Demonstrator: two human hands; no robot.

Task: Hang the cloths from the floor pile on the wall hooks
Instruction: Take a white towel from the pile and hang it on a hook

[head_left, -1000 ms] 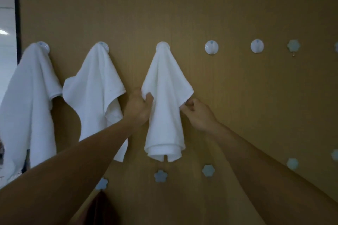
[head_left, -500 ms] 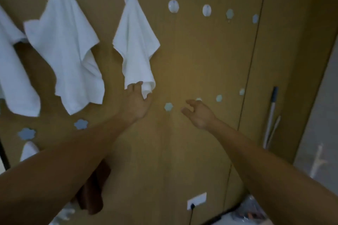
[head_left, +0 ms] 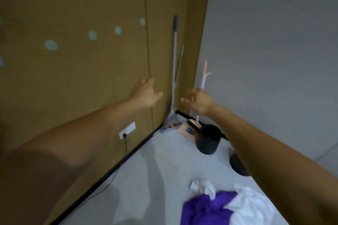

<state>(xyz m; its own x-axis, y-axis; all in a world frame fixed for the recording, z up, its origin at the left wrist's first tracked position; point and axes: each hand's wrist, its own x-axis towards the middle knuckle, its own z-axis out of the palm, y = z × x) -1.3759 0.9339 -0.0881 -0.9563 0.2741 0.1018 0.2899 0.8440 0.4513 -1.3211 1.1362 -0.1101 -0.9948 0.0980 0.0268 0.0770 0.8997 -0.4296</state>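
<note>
A pile of cloths lies on the grey floor at the bottom right: a purple cloth (head_left: pixel 204 210) with white cloths (head_left: pixel 247 204) over and beside it. Several pale bare wall hooks (head_left: pixel 92 35) dot the brown wall panel at the left, blurred. My left hand (head_left: pixel 147 93) is stretched out in front of the panel, fingers spread, holding nothing. My right hand (head_left: pixel 198 102) reaches forward beside it, fingers loosely spread and empty. Both hands are well above the pile. The hung white towels are out of view.
A mop (head_left: pixel 174 71) leans in the corner. A pink dustpan (head_left: pixel 190 129), a dark bin (head_left: pixel 208 139) and a second dark round object (head_left: pixel 237 165) stand on the floor by the grey wall. A wall socket (head_left: pixel 127 130) has a cable running down to the floor.
My view has swung right and down, from the hung towels to the corner and the floor pile. My left hand has let go of the white towel; both hands are now empty and spread.
</note>
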